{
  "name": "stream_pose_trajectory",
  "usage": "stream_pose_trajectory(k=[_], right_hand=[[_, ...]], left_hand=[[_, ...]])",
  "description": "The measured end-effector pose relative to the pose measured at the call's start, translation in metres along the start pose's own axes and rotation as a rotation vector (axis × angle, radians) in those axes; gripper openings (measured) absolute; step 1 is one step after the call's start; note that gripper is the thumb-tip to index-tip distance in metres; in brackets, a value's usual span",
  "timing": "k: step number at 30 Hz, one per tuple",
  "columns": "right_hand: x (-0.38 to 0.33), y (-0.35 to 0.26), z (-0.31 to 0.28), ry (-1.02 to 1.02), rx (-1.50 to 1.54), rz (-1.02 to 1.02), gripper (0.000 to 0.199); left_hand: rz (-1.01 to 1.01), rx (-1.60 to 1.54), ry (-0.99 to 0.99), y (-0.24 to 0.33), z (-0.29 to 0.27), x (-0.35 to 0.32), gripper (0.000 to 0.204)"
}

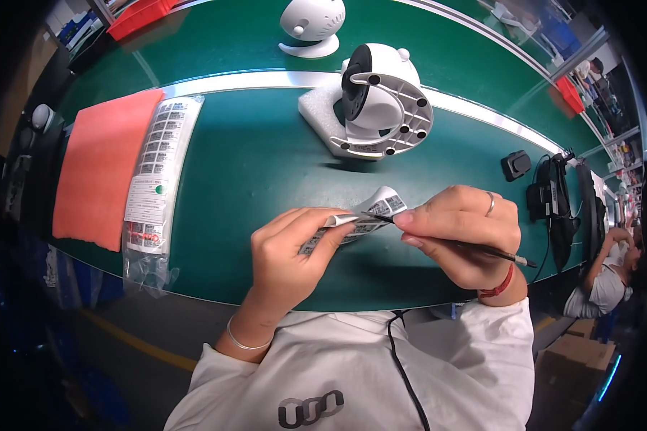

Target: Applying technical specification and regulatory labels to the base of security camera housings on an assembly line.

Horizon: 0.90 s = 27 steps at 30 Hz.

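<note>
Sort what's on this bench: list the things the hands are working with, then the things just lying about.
In hand:
left hand holding the label strip
right hand holding the tweezers, tips on the strip

Lying about:
white camera on a foam pad
second camera
bagged label sheets
red mat
black adapter

head view, looking down, close over green table

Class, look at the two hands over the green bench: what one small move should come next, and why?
Probably lift one label off with the tweezers. The left hand holds the curled label strip, and the right hand has the tips at its edge, apparently not yet peeling one free.
</note>
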State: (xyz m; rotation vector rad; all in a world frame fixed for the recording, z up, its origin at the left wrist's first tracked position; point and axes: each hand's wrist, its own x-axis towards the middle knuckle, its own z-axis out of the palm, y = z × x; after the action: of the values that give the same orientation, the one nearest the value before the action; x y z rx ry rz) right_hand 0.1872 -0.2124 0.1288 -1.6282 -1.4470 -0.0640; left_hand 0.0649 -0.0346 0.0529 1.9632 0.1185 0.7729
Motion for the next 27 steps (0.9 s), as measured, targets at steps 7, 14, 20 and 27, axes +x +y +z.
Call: stream_pose_trajectory(k=[7,14,20,27], right_hand=[[0.007,0.004,-0.013,0.055,0.092,-0.139,0.019],[0.072,0.056,-0.055,-0.039,-0.144,0.321,0.025],[0.107,0.083,-0.057,-0.511,-0.484,0.191,0.035],[0.085,0.148,-0.122,-0.111,-0.833,0.291,0.022]], left_hand=[[-0.036,-0.044,0.000,-0.004,-0.011,-0.010,0.011],[-0.212,-0.153,-0.023,-0.016,-0.021,-0.041,0.010],[-0.326,-0.234,0.008,-0.035,-0.019,-0.055,0.011],[-0.375,-0.288,-0.044,-0.040,-0.022,-0.061,0.013]])
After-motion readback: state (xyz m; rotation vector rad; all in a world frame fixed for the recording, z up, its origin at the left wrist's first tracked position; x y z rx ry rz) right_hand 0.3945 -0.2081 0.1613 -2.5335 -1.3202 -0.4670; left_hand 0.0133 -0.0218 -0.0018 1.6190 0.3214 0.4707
